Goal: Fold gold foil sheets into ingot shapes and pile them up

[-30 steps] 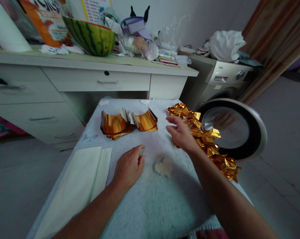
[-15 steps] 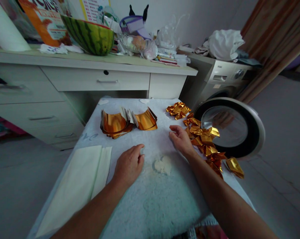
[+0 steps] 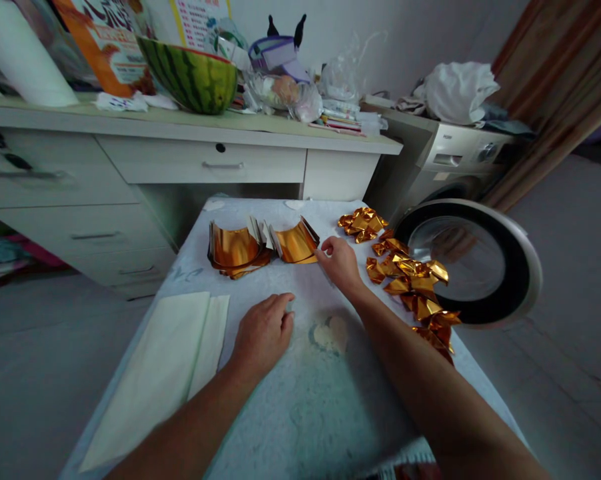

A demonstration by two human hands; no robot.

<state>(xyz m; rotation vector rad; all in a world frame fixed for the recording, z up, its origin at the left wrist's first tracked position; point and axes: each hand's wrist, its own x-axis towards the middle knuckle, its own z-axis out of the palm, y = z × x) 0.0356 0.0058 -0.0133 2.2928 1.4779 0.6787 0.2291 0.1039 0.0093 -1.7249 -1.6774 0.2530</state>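
Note:
Two stacks of curved gold foil sheets stand side by side near the table's far edge: the left stack (image 3: 236,248) and the right stack (image 3: 295,243). My right hand (image 3: 339,263) is at the right stack's lower right corner, thumb and index finger close together; whether they pinch a sheet is too small to tell. My left hand (image 3: 264,331) rests on the cloth in front of the stacks, fingers slightly curled and thumb apart, holding nothing. Folded gold foil pieces (image 3: 414,280) lie in a row along the right side, with another cluster (image 3: 362,223) behind them.
A folded white cloth (image 3: 155,367) lies on the table's left side. Behind the table, a counter (image 3: 180,130) bears half a watermelon (image 3: 190,77), bags and papers. At the right, a washing machine's round door (image 3: 460,260) hangs open beside the table.
My right hand has moved left, from beside the folded foil pieces to the edge of the right stack. My left hand has stayed nearly still. The view has shifted slightly.

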